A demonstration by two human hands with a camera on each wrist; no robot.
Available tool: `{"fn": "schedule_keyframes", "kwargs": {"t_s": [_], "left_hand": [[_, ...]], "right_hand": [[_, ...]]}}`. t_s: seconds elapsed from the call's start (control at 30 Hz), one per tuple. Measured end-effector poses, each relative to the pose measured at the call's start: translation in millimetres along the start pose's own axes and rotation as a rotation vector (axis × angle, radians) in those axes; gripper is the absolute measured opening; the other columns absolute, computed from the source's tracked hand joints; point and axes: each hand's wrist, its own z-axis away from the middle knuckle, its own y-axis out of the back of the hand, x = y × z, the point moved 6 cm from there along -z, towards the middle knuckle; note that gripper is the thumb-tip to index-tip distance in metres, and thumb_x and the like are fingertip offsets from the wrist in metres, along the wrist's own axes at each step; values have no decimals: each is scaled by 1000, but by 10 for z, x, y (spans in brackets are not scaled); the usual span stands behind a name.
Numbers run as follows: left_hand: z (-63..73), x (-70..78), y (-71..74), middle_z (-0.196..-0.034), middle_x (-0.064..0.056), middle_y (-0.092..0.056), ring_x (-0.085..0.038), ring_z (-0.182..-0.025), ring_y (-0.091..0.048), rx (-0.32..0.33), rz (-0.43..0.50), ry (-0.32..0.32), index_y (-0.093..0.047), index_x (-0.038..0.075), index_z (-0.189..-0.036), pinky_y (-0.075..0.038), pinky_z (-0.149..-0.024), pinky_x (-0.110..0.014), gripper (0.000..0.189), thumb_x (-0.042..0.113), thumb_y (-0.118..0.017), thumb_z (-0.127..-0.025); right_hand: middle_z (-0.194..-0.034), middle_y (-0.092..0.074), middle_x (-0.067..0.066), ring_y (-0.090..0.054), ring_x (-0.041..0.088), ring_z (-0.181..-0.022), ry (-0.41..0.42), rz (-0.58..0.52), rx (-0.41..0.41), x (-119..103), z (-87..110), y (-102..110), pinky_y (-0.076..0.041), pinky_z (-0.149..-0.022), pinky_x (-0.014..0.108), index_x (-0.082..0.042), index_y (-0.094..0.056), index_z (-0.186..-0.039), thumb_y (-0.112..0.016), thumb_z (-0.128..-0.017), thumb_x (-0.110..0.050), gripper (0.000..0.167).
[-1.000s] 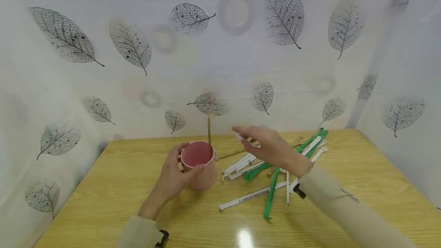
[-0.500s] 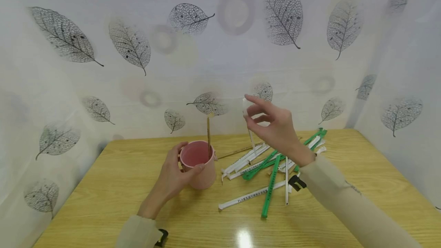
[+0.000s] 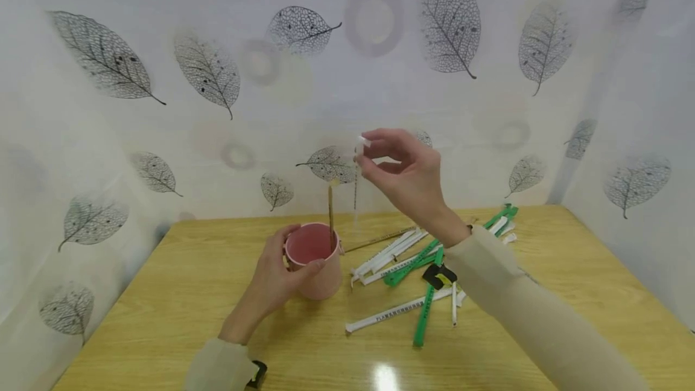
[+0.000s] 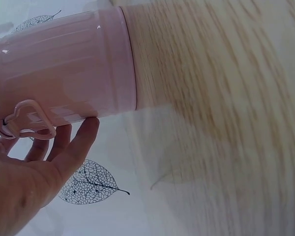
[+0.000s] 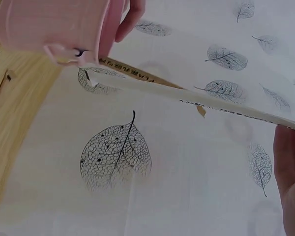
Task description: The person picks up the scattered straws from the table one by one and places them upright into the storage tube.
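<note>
My left hand grips a pink bucket that stands on the table, thumb at the near side of the rim. In the left wrist view its fingers lie along the bucket's wall beside a small handle. A straw in a brown wrapper stands upright in the bucket, leaning on the right of the rim. Above and right of the bucket, my right hand pinches the top end of a white-wrapped straw. This straw hangs down, its lower end outside the bucket.
Right of the bucket lies a loose pile of wrapped straws: several white straws, several green straws and a brown straw. A leaf-patterned cloth rises behind the wooden table.
My right hand has lifted the white-wrapped straw from the pile and carried it left toward the bucket. The left hand and bucket have stayed put.
</note>
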Motion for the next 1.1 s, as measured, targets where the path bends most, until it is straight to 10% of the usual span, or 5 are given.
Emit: {"fn": "schedule_keyframes", "kwargs": {"t_s": [0.13, 0.37, 0.67, 1.1], "left_hand": [[3, -6, -5, -148, -15, -47, -32, -127, -55, -5, 7, 3, -39, 10, -152, -54, -95, -46, 86, 42, -82, -85], [10, -29, -9, -149, -14, -46, -31, -127, -55, -12, 19, 14, -38, 13, -153, -54, -96, -46, 86, 43, -82, -85], [-7, -11, 1, -147, -14, -47, -30, -125, -55, -4, 17, -8, -39, 10, -152, -54, -94, -43, 85, 42, -82, -85], [-4, 6, 2, -146, -14, -49, -28, -122, -56, 0, 18, -6, -39, 9, -152, -53, -92, -41, 85, 40, -82, -85]], "right_hand": [[-99, -77, 4, -75, 8, -89, -41, -77, 25, 2, -50, -89, -64, -75, 36, 13, -65, -113, -72, -84, 13, 30], [-100, -72, 31, -75, 13, -87, -90, -98, -7, 88, -33, -248, -64, -74, 38, 10, -67, -112, -73, -84, 11, 29], [-102, -75, 25, -73, 5, -90, -183, -28, -87, 333, 138, -383, -64, -78, 39, 5, -69, -114, -75, -87, 7, 28], [-102, -76, 23, -76, 32, -93, -283, 45, -143, 621, 479, -458, -64, -77, 39, 1, -70, -114, -75, -88, 4, 27]]}}
